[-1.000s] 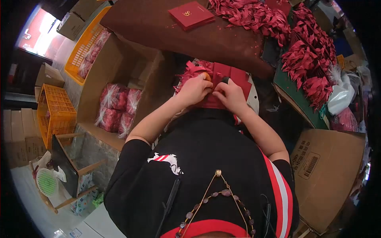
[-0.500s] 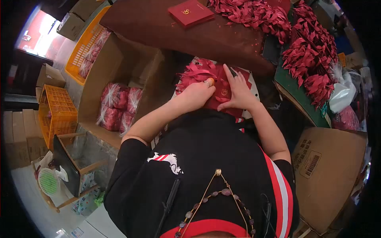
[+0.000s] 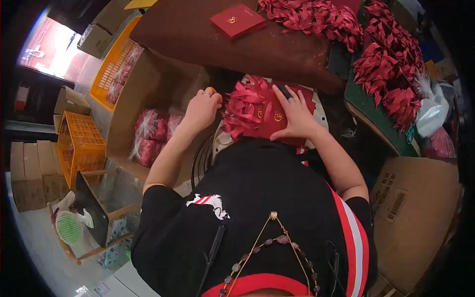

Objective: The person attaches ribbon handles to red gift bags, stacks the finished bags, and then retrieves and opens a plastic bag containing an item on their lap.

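- From my faraway seat, I see the right hand [image 3: 295, 111] spread wide, with its fingers lying on the flat, dark red cards with gold marks [image 3: 279, 117].
- I see the left hand [image 3: 204, 105] well apart from the right one, its fingers bent and close together.
- A small orange thing [image 3: 210, 90] sits at the left hand's fingertips; I cannot tell if the hand wears it or holds it.
- The cards lie in front of the black shirt with red and white stripes [image 3: 257, 183].
- A bunch of shiny red cloth ribbons [image 3: 243, 106] lies over the left part of the cards, between my two hands.
- Past them I see a long, dark brown worktop [image 3: 277, 49] with a square red card [image 3: 237, 21] and more ribbons on it.
- To the left, a big open brown cardboard box [image 3: 126, 106] holds clear plastic bags of red stuff [image 3: 151, 126].
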Available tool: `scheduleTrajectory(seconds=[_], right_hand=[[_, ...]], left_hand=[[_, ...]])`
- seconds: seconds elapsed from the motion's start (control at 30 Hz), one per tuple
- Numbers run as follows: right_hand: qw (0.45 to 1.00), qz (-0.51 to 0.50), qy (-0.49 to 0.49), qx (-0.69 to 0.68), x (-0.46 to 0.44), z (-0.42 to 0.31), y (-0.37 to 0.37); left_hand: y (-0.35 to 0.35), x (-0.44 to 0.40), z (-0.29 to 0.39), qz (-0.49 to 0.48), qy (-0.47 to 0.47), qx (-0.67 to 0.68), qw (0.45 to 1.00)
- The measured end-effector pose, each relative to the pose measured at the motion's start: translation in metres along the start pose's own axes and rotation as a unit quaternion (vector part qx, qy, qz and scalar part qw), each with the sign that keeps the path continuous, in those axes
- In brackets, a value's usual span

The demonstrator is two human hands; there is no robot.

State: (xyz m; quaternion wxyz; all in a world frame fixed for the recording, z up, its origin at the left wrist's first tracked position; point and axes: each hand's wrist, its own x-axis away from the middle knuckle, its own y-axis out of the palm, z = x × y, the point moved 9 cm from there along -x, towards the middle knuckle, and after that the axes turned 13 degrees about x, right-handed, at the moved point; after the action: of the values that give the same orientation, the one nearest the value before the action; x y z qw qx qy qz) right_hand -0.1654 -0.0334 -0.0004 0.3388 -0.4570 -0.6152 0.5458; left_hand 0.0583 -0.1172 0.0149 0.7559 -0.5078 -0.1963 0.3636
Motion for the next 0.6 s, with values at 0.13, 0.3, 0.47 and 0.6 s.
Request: scheduleTrajectory(seconds=[0.13, 0.3, 0.47, 0.6], right_hand=[[0.991, 0.106, 0.014, -0.081, -0.01, 0.015, -0.028], [0.95, 0.289, 0.113, -0.049, -0.058, 0.08, -0.102], [0.941, 0.289, 0.155, 0.085, -0.125, 0.155, -0.1], [0.955, 0.201, 0.101, 0.193, -0.163, 0.161, -0.079]], left_hand=[[-0.034, -0.039, 0.007, 0.089, 0.031, 0.01, 0.995], [-0.057, -0.13, 0.009, 0.24, 0.074, -0.035, 0.967], [-0.039, -0.209, -0.024, 0.219, -0.024, -0.107, 0.97], [-0.024, -0.224, -0.037, 0.206, -0.016, -0.107, 0.972]])
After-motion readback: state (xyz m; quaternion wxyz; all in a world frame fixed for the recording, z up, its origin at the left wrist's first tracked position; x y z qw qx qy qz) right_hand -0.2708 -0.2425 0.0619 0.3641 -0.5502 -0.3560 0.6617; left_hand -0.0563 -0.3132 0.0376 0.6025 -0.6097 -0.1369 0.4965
